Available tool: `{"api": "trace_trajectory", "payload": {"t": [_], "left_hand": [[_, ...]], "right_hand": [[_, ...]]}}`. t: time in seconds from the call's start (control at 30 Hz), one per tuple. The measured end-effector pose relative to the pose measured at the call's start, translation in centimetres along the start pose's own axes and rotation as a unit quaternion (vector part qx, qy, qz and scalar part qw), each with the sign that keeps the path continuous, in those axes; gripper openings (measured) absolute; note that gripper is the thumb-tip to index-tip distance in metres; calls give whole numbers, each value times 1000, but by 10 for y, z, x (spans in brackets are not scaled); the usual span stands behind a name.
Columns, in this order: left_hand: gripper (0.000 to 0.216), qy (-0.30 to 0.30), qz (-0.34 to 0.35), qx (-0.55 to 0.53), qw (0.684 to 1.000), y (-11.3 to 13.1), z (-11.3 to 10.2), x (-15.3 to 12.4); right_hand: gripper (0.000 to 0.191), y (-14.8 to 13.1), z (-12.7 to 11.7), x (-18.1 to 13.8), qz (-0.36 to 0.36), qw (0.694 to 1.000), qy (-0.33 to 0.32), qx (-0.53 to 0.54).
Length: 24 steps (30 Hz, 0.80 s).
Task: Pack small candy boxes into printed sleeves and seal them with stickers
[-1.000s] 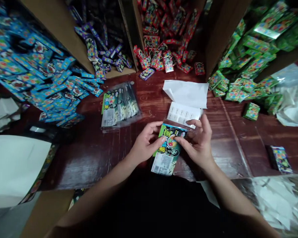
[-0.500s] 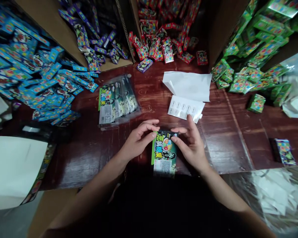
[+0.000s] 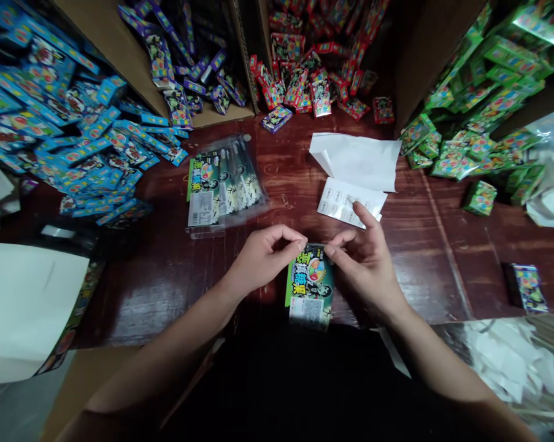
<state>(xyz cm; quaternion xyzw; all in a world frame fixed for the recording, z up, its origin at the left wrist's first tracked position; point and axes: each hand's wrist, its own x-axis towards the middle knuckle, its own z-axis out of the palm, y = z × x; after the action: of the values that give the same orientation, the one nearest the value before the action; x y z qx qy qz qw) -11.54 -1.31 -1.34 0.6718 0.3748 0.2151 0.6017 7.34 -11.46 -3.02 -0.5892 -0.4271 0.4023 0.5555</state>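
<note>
A green and black candy pack (image 3: 310,285) with large yellow and white characters hangs low in front of my body, its top edge away from me. My left hand (image 3: 270,255) pinches thumb and forefinger together at the top left corner of the pack. At the top right corner, my right hand (image 3: 366,264) presses its thumb against the curled fingers, with the forefinger raised. Just beyond the right hand lies a white sheet of round stickers (image 3: 345,199), partly covered by that forefinger.
Several matching packs in clear plastic (image 3: 228,184) lie fanned at left. White backing paper (image 3: 359,159) lies behind the stickers. Piles of blue boxes (image 3: 106,153), purple boxes (image 3: 178,107), red boxes (image 3: 320,95) and green boxes (image 3: 481,147) line the back. A small dark box (image 3: 529,288) lies at right.
The left thumb and forefinger have closed into a tighter pinch at the pack's top corner. The whole view has shifted slightly, and the pack stays between both hands.
</note>
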Motion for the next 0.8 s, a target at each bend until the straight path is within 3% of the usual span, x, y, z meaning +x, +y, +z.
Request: {"api": "trace_trajectory", "payload": {"t": [0.23,0.4,0.6,0.73,0.8], "left_hand": [[18,-16,0,43,999,10,-9,7],[19,-79,4,-35,996,4,-18,0],[16,-71,-50,-93,992,4,-12,7],[16,-86,18,-34,996,10,-8,6],[14,-70,42,-16,997,11,-6,3]], "right_hand": [[93,-8,-8,13,57,998,-16,33],[86,-12,-19,-4,7,998,-59,34],[84,-2,-18,-18,-82,995,-51,-1],[79,-6,-31,-12,-91,993,-50,-48],[58,-18,-41,-5,-84,992,-45,-85]]}}
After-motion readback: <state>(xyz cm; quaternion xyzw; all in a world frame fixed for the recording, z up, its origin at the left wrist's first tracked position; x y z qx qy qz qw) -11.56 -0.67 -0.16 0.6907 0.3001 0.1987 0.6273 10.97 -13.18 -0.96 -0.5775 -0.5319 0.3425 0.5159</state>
